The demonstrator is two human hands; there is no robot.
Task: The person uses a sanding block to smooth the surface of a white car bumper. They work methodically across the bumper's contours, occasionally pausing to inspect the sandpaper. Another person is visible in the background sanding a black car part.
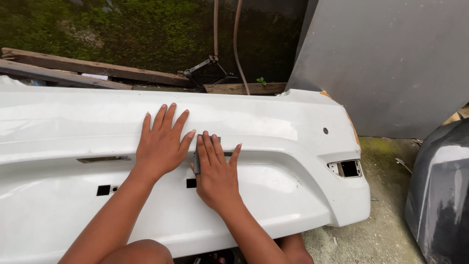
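A white car bumper (273,122) lies across the view in front of me. My left hand (161,144) rests flat on its upper surface, fingers spread, holding nothing. My right hand (217,171) presses a small dark grey sanding block (197,161) flat against the bumper's recessed crease, just right of the left hand; the fingers cover most of the block.
A grey panel (391,63) leans upright at the back right. A dark grey body part (439,190) stands at the right edge. Wooden planks (97,71), a scissor jack (207,71) and hoses sit behind the bumper against a mossy wall. Concrete floor (386,230) at lower right.
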